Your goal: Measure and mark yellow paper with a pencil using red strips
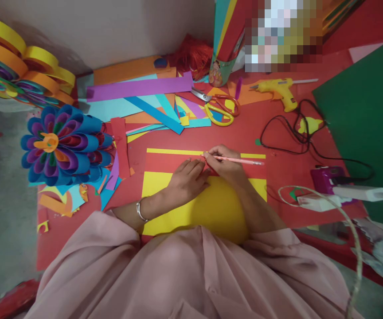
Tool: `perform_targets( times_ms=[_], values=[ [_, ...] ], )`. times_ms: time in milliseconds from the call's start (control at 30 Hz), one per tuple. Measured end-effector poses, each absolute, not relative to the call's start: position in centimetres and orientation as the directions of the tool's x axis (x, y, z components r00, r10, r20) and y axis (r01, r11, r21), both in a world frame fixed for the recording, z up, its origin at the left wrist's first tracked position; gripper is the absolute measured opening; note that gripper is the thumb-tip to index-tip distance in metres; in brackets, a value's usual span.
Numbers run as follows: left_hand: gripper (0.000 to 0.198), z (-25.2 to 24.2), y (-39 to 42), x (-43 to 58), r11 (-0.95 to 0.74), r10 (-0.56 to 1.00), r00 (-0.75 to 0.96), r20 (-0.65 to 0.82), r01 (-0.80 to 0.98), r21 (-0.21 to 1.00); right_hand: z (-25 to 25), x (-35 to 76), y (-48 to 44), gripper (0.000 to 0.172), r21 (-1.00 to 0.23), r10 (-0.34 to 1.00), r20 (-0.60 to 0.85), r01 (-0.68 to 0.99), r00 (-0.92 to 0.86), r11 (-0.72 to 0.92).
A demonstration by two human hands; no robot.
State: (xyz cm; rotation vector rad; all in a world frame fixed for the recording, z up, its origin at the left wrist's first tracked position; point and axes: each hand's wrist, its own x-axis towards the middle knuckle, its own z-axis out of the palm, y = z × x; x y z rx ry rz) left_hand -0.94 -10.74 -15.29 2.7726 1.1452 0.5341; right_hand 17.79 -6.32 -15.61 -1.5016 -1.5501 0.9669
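Observation:
A pink pencil (234,159) is gripped in my right hand (226,165), its tip at the upper edge of a red paper strip (161,163). That strip lies across a yellow paper sheet (165,212), with a narrow yellow band showing above it. Resting flat on the strip, my left hand (189,177) has its fingers stretched out close to the pencil tip. My forearms cover parts of the yellow sheet.
Scissors (214,104) and coloured paper strips (138,88) lie at the back. A blue-purple paper flower (61,146) stands left. On the right are a yellow glue gun (283,91), its black cable (267,141), and a white plug (318,201) with a cord.

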Motion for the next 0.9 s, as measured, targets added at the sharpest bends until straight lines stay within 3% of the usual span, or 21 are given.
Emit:
perform_targets(
  times_ms=[167,900],
  values=[
    [0.034,-14.96,-10.66,-0.94,-0.738,0.665,0.668,0.335,0.657,0.155,-15.63,17.81,-6.28,0.026,-0.896,0.999,0.025,0.442,-0.024,0.033],
    [0.033,-14.70,-10.68,-1.00,-0.732,0.680,0.675,0.287,0.650,0.204,-15.61,17.97,-6.22,0.024,-0.908,0.999,0.033,0.417,-0.043,0.048]
  ],
)
